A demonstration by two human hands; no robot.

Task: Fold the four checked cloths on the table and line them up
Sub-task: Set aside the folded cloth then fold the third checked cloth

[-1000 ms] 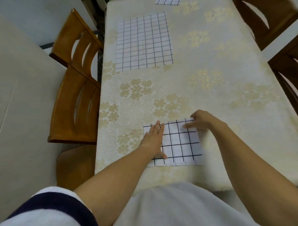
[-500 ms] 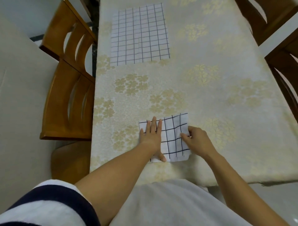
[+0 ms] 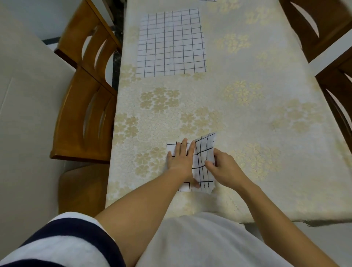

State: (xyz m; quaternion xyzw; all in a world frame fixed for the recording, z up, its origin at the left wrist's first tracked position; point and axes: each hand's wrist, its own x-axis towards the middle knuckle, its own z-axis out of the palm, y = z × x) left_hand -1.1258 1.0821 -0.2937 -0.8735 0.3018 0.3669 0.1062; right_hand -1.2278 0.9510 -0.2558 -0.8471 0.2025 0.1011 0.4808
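Note:
A small white cloth with a black check (image 3: 202, 162) lies near the table's front edge, partly folded. My left hand (image 3: 181, 160) presses flat on its left half with straight fingers. My right hand (image 3: 222, 167) pinches the cloth's right edge and lifts that half up and over toward the left. Farther back on the left lies a larger checked cloth (image 3: 171, 42), spread flat. A sliver of another checked cloth (image 3: 207, 0) shows at the top edge.
The table (image 3: 266, 133) wears a cream cloth with gold flowers. Two wooden chairs (image 3: 85, 106) stand along its left side and dark wooden chairs (image 3: 335, 91) along the right. My white garment fills the bottom of the view.
My right hand slid from the near cloth's far right corner down its right edge and now raises that half leftward. My left hand stays pressed on the left half.

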